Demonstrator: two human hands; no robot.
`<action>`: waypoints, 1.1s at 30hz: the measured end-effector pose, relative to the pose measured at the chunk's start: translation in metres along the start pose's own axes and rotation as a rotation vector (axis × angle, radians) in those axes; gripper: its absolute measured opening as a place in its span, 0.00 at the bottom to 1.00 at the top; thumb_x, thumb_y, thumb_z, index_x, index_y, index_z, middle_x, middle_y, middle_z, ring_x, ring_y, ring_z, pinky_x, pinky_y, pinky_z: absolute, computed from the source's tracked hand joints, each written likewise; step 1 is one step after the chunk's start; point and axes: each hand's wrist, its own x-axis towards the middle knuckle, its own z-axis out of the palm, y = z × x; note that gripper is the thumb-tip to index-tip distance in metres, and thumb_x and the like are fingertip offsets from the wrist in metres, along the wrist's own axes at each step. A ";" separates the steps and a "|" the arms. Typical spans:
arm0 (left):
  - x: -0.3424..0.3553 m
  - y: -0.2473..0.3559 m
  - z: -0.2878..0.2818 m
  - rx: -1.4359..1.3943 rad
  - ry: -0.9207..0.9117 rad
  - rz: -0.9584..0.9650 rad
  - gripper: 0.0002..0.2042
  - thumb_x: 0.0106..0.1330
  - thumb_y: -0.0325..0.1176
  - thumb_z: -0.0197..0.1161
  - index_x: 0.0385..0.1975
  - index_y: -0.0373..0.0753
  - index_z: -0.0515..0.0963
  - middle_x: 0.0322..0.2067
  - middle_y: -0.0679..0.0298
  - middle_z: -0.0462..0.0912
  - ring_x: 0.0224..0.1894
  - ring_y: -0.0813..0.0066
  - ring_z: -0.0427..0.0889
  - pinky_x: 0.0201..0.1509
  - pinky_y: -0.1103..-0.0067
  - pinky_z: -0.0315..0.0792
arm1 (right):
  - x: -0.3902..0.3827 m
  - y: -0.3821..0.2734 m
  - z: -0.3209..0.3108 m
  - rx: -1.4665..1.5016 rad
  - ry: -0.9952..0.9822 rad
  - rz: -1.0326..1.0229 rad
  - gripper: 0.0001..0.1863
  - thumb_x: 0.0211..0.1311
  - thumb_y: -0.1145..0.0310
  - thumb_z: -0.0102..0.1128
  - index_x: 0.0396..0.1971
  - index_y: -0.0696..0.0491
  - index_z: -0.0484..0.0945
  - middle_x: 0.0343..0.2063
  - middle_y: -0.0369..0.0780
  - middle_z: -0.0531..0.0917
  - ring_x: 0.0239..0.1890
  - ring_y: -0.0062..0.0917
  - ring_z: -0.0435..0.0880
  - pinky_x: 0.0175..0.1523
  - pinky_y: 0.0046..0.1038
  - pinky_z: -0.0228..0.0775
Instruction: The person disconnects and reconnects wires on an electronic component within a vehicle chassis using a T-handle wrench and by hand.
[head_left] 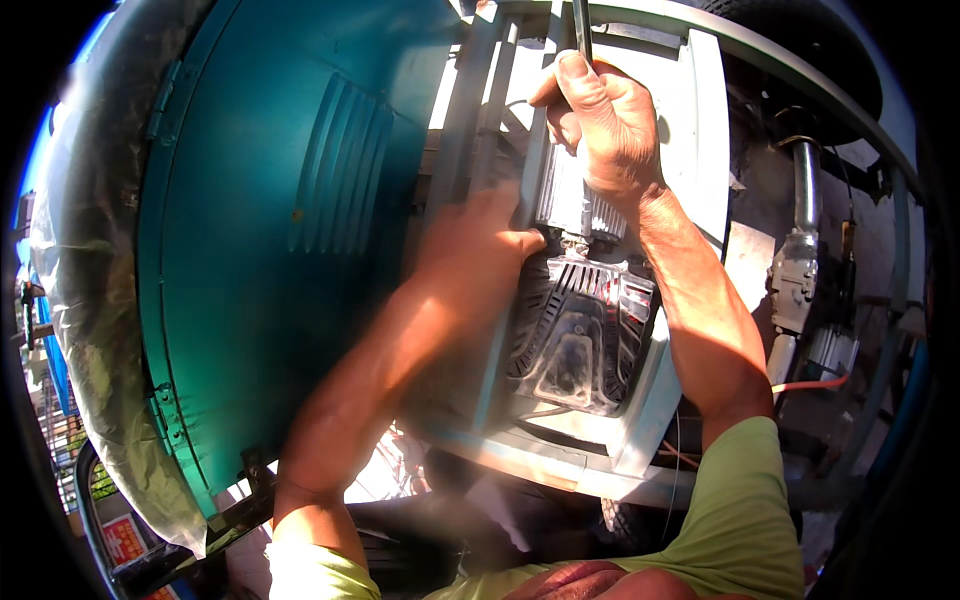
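Observation:
My right hand (610, 120) is closed round a thin dark rod (583, 28), which sticks up past the fist toward the top edge. Below that fist lies a silver finned metal box (565, 195), partly covered by the hand. My left hand (490, 220) is smeared by motion at the box's left side, its thumb close to the lower left corner. Its other fingers are hard to make out against the frame bars. Toward me from the box sits a black slotted plastic cover (575, 345), dusty on top.
A pale metal frame (710, 140) surrounds these parts. On the left stands a teal hinged panel (250, 230) with louvres, beside clear plastic wrapping (85, 290). At right are a silver shaft-like part (806, 190), an orange cable (812, 385) and a black tyre (840, 60).

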 end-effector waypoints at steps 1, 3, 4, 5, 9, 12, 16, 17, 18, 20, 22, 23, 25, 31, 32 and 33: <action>-0.001 0.000 -0.001 0.085 -0.025 0.030 0.24 0.59 0.22 0.60 0.54 0.53 0.84 0.63 0.50 0.71 0.67 0.48 0.71 0.68 0.58 0.67 | 0.000 0.000 0.001 0.001 -0.009 -0.008 0.28 0.80 0.48 0.50 0.35 0.60 0.82 0.15 0.29 0.67 0.21 0.14 0.67 0.29 0.21 0.61; -0.003 0.011 -0.019 0.225 -0.089 0.139 0.24 0.59 0.24 0.61 0.56 0.54 0.83 0.57 0.52 0.74 0.62 0.50 0.74 0.63 0.59 0.69 | 0.001 0.006 -0.004 -0.004 -0.023 0.018 0.30 0.76 0.40 0.52 0.32 0.53 0.85 0.22 0.30 0.75 0.25 0.13 0.72 0.33 0.21 0.66; -0.003 0.016 -0.028 0.281 -0.128 0.215 0.24 0.59 0.25 0.62 0.57 0.55 0.83 0.54 0.53 0.75 0.60 0.52 0.75 0.61 0.59 0.70 | 0.001 0.005 -0.006 0.003 -0.028 0.028 0.30 0.76 0.40 0.52 0.32 0.53 0.85 0.22 0.30 0.75 0.25 0.13 0.72 0.32 0.21 0.66; -0.002 0.015 -0.028 0.284 -0.139 0.234 0.25 0.59 0.26 0.63 0.57 0.56 0.83 0.52 0.54 0.75 0.60 0.52 0.75 0.61 0.59 0.70 | 0.000 0.004 -0.007 0.011 -0.035 0.038 0.30 0.76 0.40 0.53 0.32 0.53 0.85 0.22 0.29 0.75 0.25 0.13 0.72 0.32 0.21 0.65; -0.001 0.010 -0.028 0.330 -0.167 0.269 0.25 0.59 0.27 0.65 0.58 0.58 0.82 0.50 0.56 0.75 0.59 0.53 0.75 0.60 0.58 0.71 | 0.000 -0.002 -0.001 0.008 -0.043 0.008 0.29 0.79 0.46 0.52 0.34 0.60 0.83 0.17 0.28 0.68 0.22 0.12 0.66 0.30 0.20 0.59; 0.000 0.015 -0.034 0.353 -0.203 0.268 0.26 0.58 0.29 0.68 0.58 0.59 0.82 0.51 0.55 0.75 0.61 0.53 0.75 0.60 0.57 0.71 | 0.000 -0.003 0.000 0.011 -0.041 -0.002 0.28 0.79 0.46 0.52 0.33 0.59 0.83 0.17 0.28 0.69 0.22 0.12 0.66 0.30 0.19 0.59; -0.001 0.014 -0.033 0.362 -0.204 0.257 0.28 0.56 0.31 0.71 0.60 0.59 0.81 0.53 0.54 0.74 0.62 0.52 0.73 0.62 0.57 0.70 | 0.001 -0.001 -0.001 -0.029 -0.052 -0.026 0.28 0.79 0.46 0.53 0.32 0.58 0.83 0.19 0.29 0.70 0.24 0.13 0.68 0.31 0.21 0.61; 0.000 0.011 -0.032 0.340 -0.214 0.259 0.28 0.55 0.32 0.72 0.59 0.59 0.81 0.53 0.54 0.74 0.62 0.51 0.73 0.62 0.57 0.70 | 0.001 -0.003 0.000 -0.034 -0.049 -0.016 0.28 0.78 0.46 0.53 0.32 0.58 0.84 0.22 0.30 0.72 0.25 0.14 0.69 0.32 0.22 0.62; 0.001 0.009 -0.031 0.314 -0.225 0.264 0.28 0.55 0.32 0.73 0.59 0.58 0.81 0.53 0.54 0.73 0.63 0.51 0.73 0.63 0.57 0.69 | 0.001 -0.004 -0.001 -0.045 -0.044 -0.004 0.29 0.78 0.45 0.53 0.31 0.57 0.84 0.24 0.31 0.74 0.26 0.15 0.71 0.33 0.24 0.64; 0.005 0.008 -0.031 0.296 -0.254 0.271 0.29 0.53 0.33 0.74 0.59 0.58 0.80 0.53 0.53 0.73 0.63 0.51 0.72 0.63 0.57 0.69 | 0.001 -0.002 -0.003 -0.027 -0.053 0.029 0.27 0.77 0.46 0.55 0.31 0.57 0.85 0.24 0.31 0.74 0.26 0.16 0.71 0.34 0.24 0.65; 0.005 0.012 -0.037 0.318 -0.294 0.264 0.30 0.52 0.33 0.75 0.60 0.57 0.79 0.53 0.53 0.73 0.63 0.50 0.73 0.64 0.57 0.68 | 0.000 -0.002 -0.004 -0.016 -0.069 0.061 0.26 0.77 0.47 0.55 0.32 0.57 0.85 0.24 0.31 0.75 0.27 0.16 0.72 0.34 0.24 0.65; 0.003 0.010 -0.036 0.326 -0.265 0.266 0.31 0.52 0.32 0.74 0.61 0.57 0.78 0.53 0.53 0.73 0.63 0.50 0.73 0.64 0.57 0.68 | 0.001 -0.003 -0.003 -0.031 -0.073 0.054 0.26 0.77 0.48 0.55 0.32 0.56 0.85 0.24 0.32 0.76 0.27 0.16 0.73 0.34 0.25 0.66; -0.002 0.005 -0.029 0.335 -0.208 0.280 0.32 0.52 0.30 0.74 0.62 0.58 0.77 0.53 0.52 0.73 0.63 0.50 0.73 0.64 0.57 0.68 | 0.001 -0.003 -0.003 -0.072 -0.075 0.045 0.25 0.76 0.48 0.54 0.32 0.56 0.85 0.24 0.33 0.77 0.27 0.17 0.74 0.34 0.25 0.66; -0.009 0.024 -0.023 0.460 -0.196 0.178 0.32 0.56 0.25 0.69 0.63 0.58 0.75 0.56 0.51 0.72 0.64 0.50 0.72 0.64 0.55 0.68 | 0.000 -0.006 -0.004 -0.172 -0.076 -0.046 0.27 0.76 0.46 0.54 0.34 0.57 0.85 0.22 0.38 0.79 0.26 0.21 0.77 0.34 0.28 0.69; -0.009 0.024 -0.023 0.446 -0.190 0.187 0.33 0.56 0.25 0.69 0.64 0.58 0.75 0.56 0.51 0.71 0.65 0.50 0.72 0.64 0.55 0.68 | 0.000 -0.005 -0.005 -0.173 -0.076 -0.048 0.27 0.76 0.46 0.53 0.34 0.57 0.85 0.22 0.38 0.79 0.26 0.22 0.77 0.34 0.29 0.69; -0.010 0.022 -0.023 0.434 -0.185 0.194 0.33 0.56 0.25 0.69 0.64 0.58 0.75 0.56 0.52 0.71 0.65 0.50 0.72 0.65 0.56 0.67 | 0.000 -0.003 -0.004 -0.170 -0.078 -0.052 0.27 0.77 0.46 0.53 0.35 0.57 0.85 0.21 0.38 0.79 0.26 0.23 0.77 0.34 0.29 0.69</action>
